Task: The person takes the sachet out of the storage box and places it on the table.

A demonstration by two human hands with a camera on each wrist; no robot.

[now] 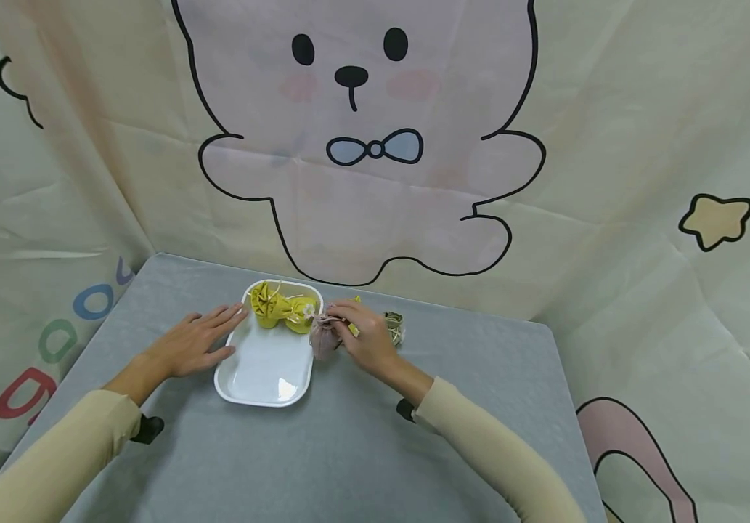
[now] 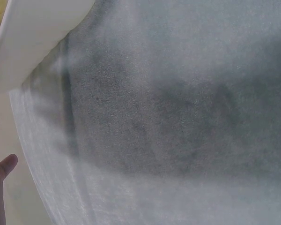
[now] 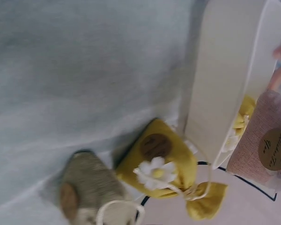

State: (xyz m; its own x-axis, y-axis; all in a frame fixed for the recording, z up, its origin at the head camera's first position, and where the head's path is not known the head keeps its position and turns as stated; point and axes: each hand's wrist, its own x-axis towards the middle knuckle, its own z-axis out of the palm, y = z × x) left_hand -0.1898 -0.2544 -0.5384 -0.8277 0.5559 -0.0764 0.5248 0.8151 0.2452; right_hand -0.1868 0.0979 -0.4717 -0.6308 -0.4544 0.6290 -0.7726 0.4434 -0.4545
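From the head camera, a white oblong plastic tray (image 1: pixel 268 367) sits on the grey cloth-covered table (image 1: pixel 348 450). Two yellow drawstring fabric pouches (image 1: pixel 281 309) lie at the tray's far end. The left hand (image 1: pixel 194 341) rests flat on the table, fingers spread, touching the tray's left rim. The right hand (image 1: pixel 364 334) pinches a pink drawstring fabric pouch (image 1: pixel 324 335) just beside the tray's right rim. A grey-green pouch (image 1: pixel 394 327) lies just right of that hand.

The left wrist camera shows grey cloth, the tray's white edge (image 2: pixel 33 37) and two fingertips (image 2: pixel 2 164).

The right wrist camera shows the pink pouch (image 3: pixel 267 150) with a round brown label held against the tray's rim (image 3: pixel 234 75). A yellow pouch with a white daisy (image 3: pixel 164 161) and the grey-green pouch (image 3: pixel 86 192) lie on the table beside the tray.
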